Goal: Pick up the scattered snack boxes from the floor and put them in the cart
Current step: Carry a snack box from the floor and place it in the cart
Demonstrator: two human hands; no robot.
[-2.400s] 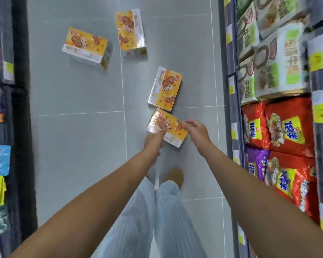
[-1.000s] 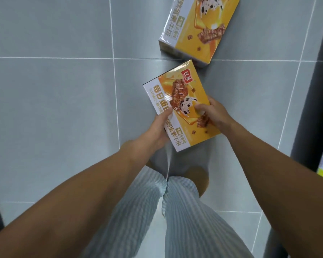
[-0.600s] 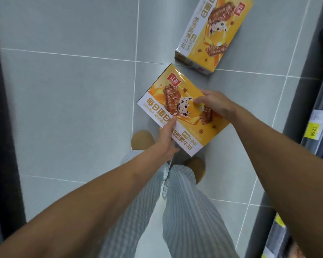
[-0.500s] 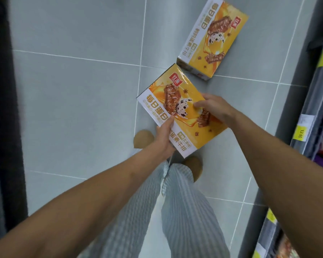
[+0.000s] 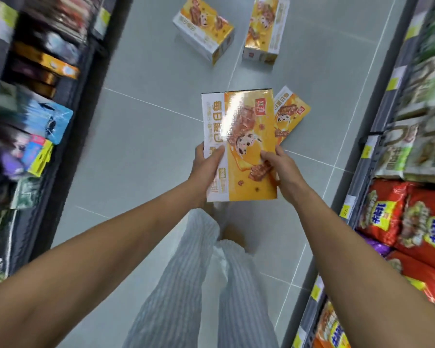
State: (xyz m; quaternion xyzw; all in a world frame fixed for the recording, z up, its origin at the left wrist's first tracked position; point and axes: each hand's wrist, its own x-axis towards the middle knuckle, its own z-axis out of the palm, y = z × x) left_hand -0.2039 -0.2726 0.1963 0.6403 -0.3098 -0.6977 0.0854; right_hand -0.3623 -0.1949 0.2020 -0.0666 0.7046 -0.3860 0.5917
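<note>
I hold an orange and white snack box (image 5: 246,136) up above the grey tile floor, in front of me. My left hand (image 5: 206,167) grips its left white edge, thumb on the front face. My right hand (image 5: 279,167) grips its right edge, thumb on the front. A second box (image 5: 290,116) lies flat on the floor, partly hidden behind the held one. Two more boxes lie farther down the aisle, one on the left (image 5: 204,27) and one on the right (image 5: 264,28). No cart is in view.
Store shelves line both sides of the narrow aisle: mixed packets on the left shelf (image 5: 30,109), and green-white bags (image 5: 427,91) over red bags (image 5: 412,222) on the right. My striped trouser legs (image 5: 201,285) and a foot are below the held box.
The box has come up off the floor in both hands and turned upright to face me. The view has risen, showing both shelves and the two far boxes again.
</note>
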